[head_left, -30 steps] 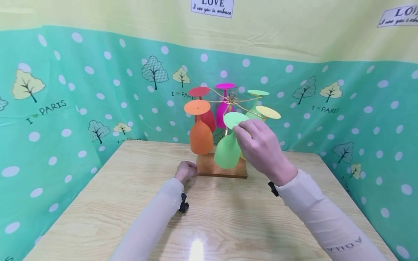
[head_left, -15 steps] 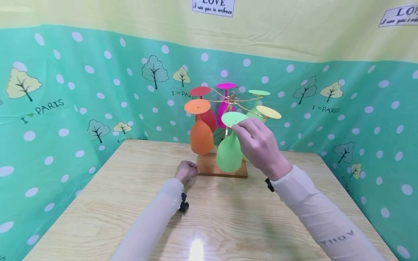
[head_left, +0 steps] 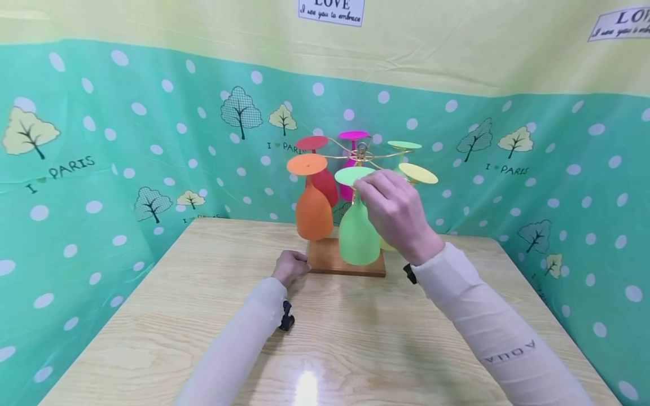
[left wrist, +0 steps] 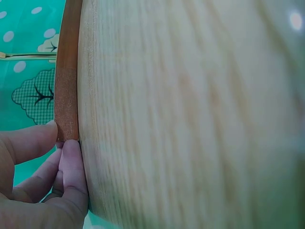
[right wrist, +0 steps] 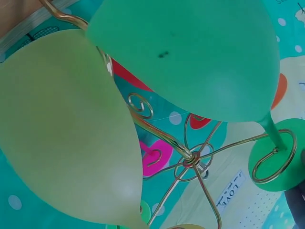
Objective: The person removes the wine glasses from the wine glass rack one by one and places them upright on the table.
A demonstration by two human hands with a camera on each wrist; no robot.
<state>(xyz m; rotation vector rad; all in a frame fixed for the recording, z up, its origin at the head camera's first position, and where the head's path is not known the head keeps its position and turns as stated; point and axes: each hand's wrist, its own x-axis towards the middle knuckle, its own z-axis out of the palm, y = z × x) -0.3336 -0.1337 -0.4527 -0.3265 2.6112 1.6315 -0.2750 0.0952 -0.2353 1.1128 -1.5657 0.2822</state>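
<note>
My right hand (head_left: pixel 398 211) pinches the foot of a green wine glass (head_left: pixel 359 237), which hangs upside down at the front of a gold wire glass rack (head_left: pixel 362 152). In the right wrist view, the stem of that green glass (right wrist: pixel 200 62) lies within a curled wire hook (right wrist: pixel 274 179); only dark fingers show at the right edge. My left hand (head_left: pixel 290 267) holds the left front corner of the rack's wooden base (head_left: pixel 321 264). The left wrist view has thumb and fingertip against the end of the base (left wrist: pixel 67 95).
Upside-down glasses hang around the rack: orange (head_left: pixel 313 214), red (head_left: pixel 325 183), magenta (head_left: pixel 352 135), pale green (head_left: pixel 404 145) and yellow (head_left: pixel 418 173). They stand close to the right hand. The light wooden table (head_left: pixel 244 242) meets a patterned curtain (head_left: pixel 203 141) behind and at both sides.
My right hand has shifted left and slightly up with the green glass. The glass has gone from tilted to nearly vertical, its foot moving left. The left hand stays at the base.
</note>
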